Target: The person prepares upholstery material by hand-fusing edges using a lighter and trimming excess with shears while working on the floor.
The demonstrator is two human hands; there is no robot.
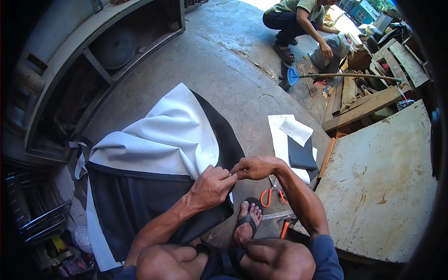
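Note:
A large sheet of leather-like material (161, 133), white on one side and black on the other, lies folded and rumpled on the floor before me. My left hand (212, 187) is closed on its right-hand edge, knuckles up. Against it, my right hand (254, 168) pinches at the same edge, and the fingertips of both hands meet. A tiny pale bit shows between them, too small to name. Just below my right wrist lie scissors (267, 198) with orange handles, their blades partly hidden by that arm.
Cut white and black pieces (302, 155) lie to the right, beside a worn pale board (378, 182). A metal ruler (277, 215) and an orange-handled tool (284, 229) rest near my foot. A metal cabinet (100, 70) stands left. Beyond, a person (303, 23) crouches by a blue rake (293, 77) and scrap wood (368, 109).

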